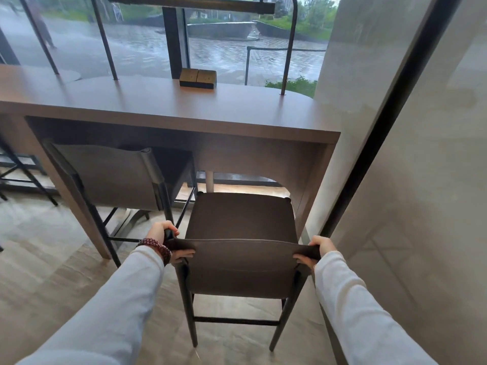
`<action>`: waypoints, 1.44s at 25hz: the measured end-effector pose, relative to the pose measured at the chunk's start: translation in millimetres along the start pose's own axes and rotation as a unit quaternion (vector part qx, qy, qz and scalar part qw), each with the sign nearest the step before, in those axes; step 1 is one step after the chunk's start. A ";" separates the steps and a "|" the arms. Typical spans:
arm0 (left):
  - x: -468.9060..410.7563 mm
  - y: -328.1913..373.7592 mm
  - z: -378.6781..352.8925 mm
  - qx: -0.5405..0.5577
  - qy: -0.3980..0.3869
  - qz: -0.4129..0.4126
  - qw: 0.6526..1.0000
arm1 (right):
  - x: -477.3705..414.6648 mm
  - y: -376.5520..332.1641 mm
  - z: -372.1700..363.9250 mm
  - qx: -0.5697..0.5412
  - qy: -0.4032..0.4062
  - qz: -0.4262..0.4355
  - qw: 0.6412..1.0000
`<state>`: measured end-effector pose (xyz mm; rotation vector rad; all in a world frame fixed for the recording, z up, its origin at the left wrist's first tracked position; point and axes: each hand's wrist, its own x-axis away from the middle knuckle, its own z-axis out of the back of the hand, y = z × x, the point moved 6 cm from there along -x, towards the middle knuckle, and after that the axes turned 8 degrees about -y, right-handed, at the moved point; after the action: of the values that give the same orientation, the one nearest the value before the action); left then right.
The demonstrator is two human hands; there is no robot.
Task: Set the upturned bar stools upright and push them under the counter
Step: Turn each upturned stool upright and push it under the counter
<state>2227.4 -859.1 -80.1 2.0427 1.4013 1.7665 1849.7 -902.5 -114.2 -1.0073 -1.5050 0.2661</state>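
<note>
A dark brown bar stool (241, 222) stands upright on the floor in front of me, its seat front just at the edge of the wooden counter (168, 111). My left hand (168, 243) grips the left end of its backrest and my right hand (315, 252) grips the right end. A second stool (110, 175) stands upright to the left, tucked under the counter with its backrest facing me. At the far left, black legs of another stool (18, 169) show, mostly out of view.
A small wooden box (198, 79) sits on the counter near the window. Thin metal posts (288, 46) rise from the countertop. A pale wall with a black strip (382, 127) runs close along the right. The counter's side panel (313, 180) stands beside the held stool.
</note>
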 end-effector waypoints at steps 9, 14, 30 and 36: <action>-8.4 4.4 0.6 0.051 -0.026 -0.009 0.998 | 2.5 -3.6 -3.9 -0.009 -0.006 0.002 1.000; 9.7 7.2 3.9 0.080 -0.020 -0.026 0.996 | 28.7 -6.5 -10.8 0.001 -0.003 -0.026 1.000; 263.4 -55.1 237.2 0.137 -0.021 -0.194 0.971 | 249.6 168.6 -138.8 0.110 -0.135 -0.090 0.981; 357.2 -111.3 351.2 0.192 0.053 -0.214 0.956 | 338.0 283.0 -192.4 0.179 -0.220 -0.120 0.951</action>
<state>2420.1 -390.5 1.3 1.6210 2.1645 1.5260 2185.0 -568.4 -28.4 -0.4831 -1.8772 0.5956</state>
